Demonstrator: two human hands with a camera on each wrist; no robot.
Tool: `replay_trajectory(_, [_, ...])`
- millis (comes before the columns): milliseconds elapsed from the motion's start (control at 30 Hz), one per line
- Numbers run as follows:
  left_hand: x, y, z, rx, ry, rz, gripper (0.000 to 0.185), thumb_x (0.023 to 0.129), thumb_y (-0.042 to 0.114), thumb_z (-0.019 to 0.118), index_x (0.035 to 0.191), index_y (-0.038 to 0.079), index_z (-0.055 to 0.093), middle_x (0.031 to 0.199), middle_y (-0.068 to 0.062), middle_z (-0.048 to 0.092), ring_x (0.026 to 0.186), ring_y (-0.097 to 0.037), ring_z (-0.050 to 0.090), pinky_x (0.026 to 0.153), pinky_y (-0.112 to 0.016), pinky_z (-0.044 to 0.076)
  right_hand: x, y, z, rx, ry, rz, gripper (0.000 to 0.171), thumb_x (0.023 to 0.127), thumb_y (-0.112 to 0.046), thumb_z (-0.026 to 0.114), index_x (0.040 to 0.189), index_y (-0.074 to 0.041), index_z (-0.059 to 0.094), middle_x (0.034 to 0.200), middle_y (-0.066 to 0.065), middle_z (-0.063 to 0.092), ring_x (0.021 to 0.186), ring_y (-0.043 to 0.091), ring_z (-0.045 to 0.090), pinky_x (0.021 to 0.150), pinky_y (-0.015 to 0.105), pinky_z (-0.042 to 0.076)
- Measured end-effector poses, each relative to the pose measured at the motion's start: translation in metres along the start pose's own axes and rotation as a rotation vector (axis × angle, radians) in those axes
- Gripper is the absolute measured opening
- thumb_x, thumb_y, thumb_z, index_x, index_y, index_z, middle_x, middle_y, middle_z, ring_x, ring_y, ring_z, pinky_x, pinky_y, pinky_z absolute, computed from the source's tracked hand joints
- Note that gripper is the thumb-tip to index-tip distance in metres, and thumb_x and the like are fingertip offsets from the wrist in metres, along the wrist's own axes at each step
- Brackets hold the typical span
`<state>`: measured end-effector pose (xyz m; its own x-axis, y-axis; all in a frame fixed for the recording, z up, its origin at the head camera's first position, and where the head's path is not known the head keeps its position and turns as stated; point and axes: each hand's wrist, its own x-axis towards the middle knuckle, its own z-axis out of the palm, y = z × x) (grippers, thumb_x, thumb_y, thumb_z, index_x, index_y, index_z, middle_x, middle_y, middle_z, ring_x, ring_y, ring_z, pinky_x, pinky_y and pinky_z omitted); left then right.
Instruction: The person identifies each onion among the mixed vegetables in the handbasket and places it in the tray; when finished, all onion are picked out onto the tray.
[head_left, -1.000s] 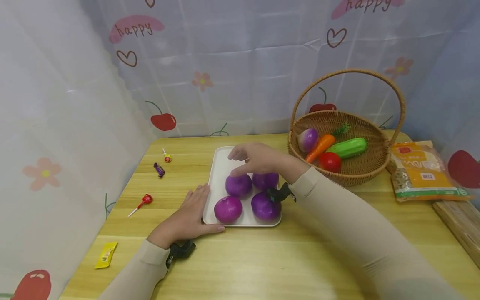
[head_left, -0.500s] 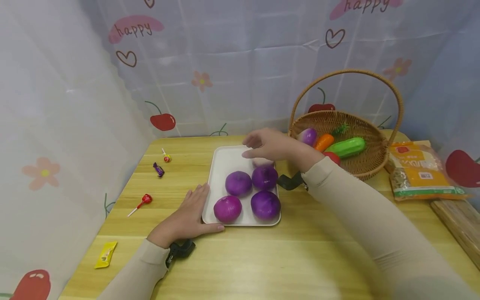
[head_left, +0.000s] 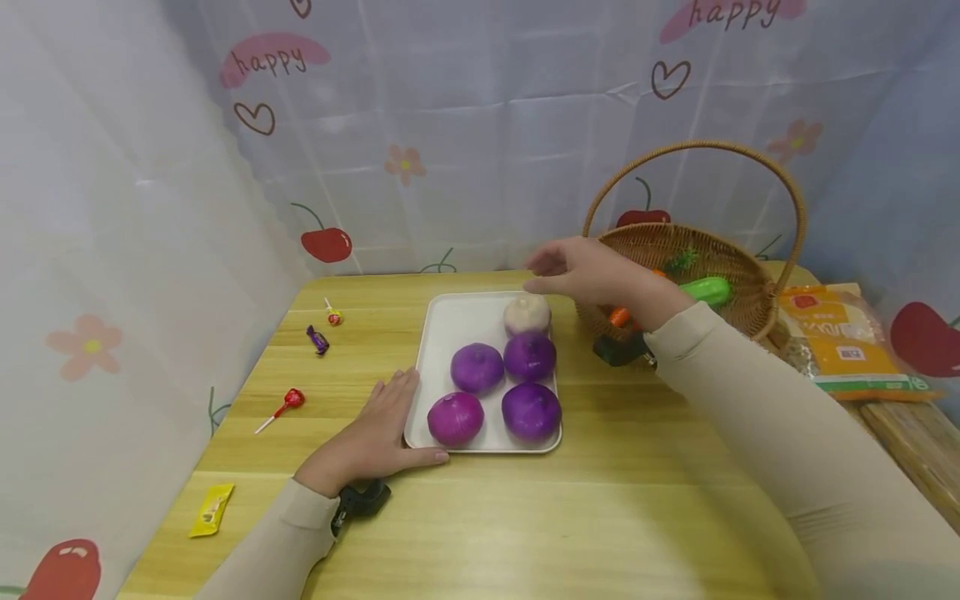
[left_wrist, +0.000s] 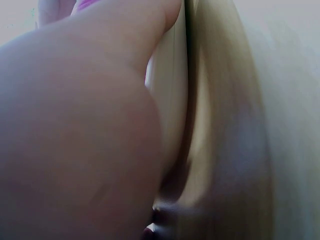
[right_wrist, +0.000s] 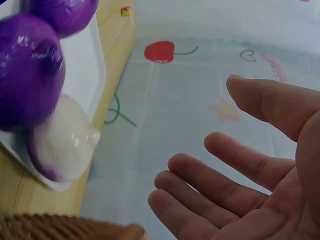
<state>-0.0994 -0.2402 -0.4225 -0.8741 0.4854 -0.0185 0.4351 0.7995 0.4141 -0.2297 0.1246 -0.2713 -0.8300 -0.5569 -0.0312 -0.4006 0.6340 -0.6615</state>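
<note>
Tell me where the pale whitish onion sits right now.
In the head view, the pale onion lies at the far right corner of the white tray, just behind a purple onion and just below the empty right hand, beside the wicker basket.

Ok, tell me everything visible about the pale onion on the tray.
The pale onion is a whitish, glossy bulb with a faint purple tinge near its base in the right wrist view, and looks like plastic. It sits at the far right corner of the white tray, against the rim, close behind or touching a purple onion. The right hand hovers above it, open, without touching.
</note>
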Motion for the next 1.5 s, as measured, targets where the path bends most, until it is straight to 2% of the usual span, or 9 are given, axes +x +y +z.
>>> replay_trajectory(400, [0.000, -0.001, 0.000, 0.007, 0.000, -0.003, 0.138, 0.080, 0.086, 0.067, 0.165, -0.007, 0.012, 0.172, -0.023, 0.013, 0.157, -0.042, 0.009, 0.124, -0.059, 0.004, -0.020, 0.019, -0.026, -0.033, 0.058, 0.060, 0.050, 0.103, -0.040, 0.071, 0.139, -0.006, 0.065, 0.133, 0.012, 0.066, 0.126, 0.032, 0.059, 0.106, 0.054, 0.047])
replay_trajectory(533, [0.000, -0.001, 0.000, 0.010, -0.003, -0.002, 0.138, 0.080, 0.086, 0.067, 0.165, -0.007, 0.012, 0.172, -0.023, 0.013, 0.157, -0.042, 0.009, 0.124, -0.059, 0.005, -0.028, 0.030, -0.039, -0.080, 0.077, 0.086, 0.050, 0.103, -0.041, 0.070, 0.138, -0.006, 0.066, 0.133, 0.012, 0.066, 0.126, 0.034, 0.058, 0.108, 0.058, 0.044])
replay_trajectory(900, [-0.001, -0.001, 0.000, 0.001, -0.003, 0.001, 0.137, 0.080, 0.085, 0.067, 0.165, -0.008, 0.013, 0.172, -0.023, 0.014, 0.157, -0.043, 0.010, 0.124, -0.060, 0.004, -0.030, 0.062, -0.071, -0.142, 0.116, 0.179, 0.058, 0.104, -0.043, 0.068, 0.138, 0.003, 0.063, 0.134, 0.026, 0.061, 0.124, 0.044, 0.055, 0.106, 0.063, 0.042])
replay_trajectory(1200, [-0.001, -0.001, 0.000, 0.002, -0.012, -0.005, 0.138, 0.080, 0.086, 0.066, 0.166, -0.006, 0.010, 0.172, -0.022, 0.011, 0.158, -0.040, 0.007, 0.125, -0.057, 0.002, -0.029, 0.080, -0.082, -0.155, 0.129, 0.222, 0.060, 0.103, -0.042, 0.068, 0.137, 0.007, 0.062, 0.133, 0.030, 0.060, 0.123, 0.046, 0.053, 0.105, 0.064, 0.042])
replay_trajectory(1500, [-0.002, -0.001, -0.002, -0.002, -0.001, 0.007, 0.137, 0.080, 0.086, 0.066, 0.165, -0.008, 0.013, 0.171, -0.024, 0.013, 0.157, -0.041, 0.010, 0.125, -0.058, 0.005, -0.027, 0.082, -0.083, -0.150, 0.118, 0.250, 0.065, 0.104, -0.046, 0.066, 0.140, 0.007, 0.058, 0.136, 0.033, 0.056, 0.125, 0.049, 0.051, 0.104, 0.065, 0.042])
